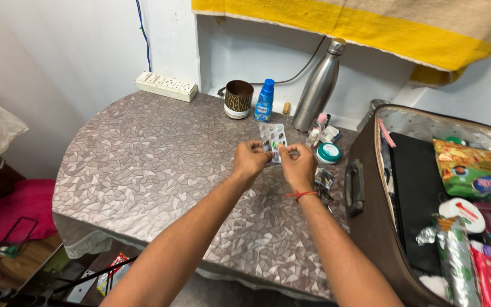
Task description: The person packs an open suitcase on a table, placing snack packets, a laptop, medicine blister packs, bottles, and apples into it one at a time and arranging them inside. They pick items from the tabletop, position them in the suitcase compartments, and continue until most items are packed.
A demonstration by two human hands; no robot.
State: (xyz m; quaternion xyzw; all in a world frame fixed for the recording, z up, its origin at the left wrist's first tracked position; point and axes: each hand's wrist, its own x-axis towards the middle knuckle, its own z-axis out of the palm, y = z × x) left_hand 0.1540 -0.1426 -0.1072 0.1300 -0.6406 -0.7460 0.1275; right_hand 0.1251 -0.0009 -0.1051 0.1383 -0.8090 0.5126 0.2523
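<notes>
Both hands are held up over the table (143, 165), which has a cover with a grey pattern like little broken tiles. The left hand (250, 160) and the right hand (299, 166) are close together, and between them they hold a silver strip of pills (273, 139). The fingers of each hand are curled in and pinch the bottom edge of the strip, one hand on each side, so the strip stands up above the knuckles and off the table. The right wrist has a red thread (301, 195) tied around it. Behind the hands, near the wall, stand a brown cup (238, 99), a small blue bottle (265, 101) and a tall steel bottle (319, 85) that leans a little. A round tub with a green lid (329, 153) lies on the table just beside the right hand. A white plug strip (166, 86) sits at the back corner. On the right an open brown suitcase (370, 227) rests on the table, and in it are a green snack bag (475, 173) and other packets. A yellow and tan cloth (370, 28) hangs above.
</notes>
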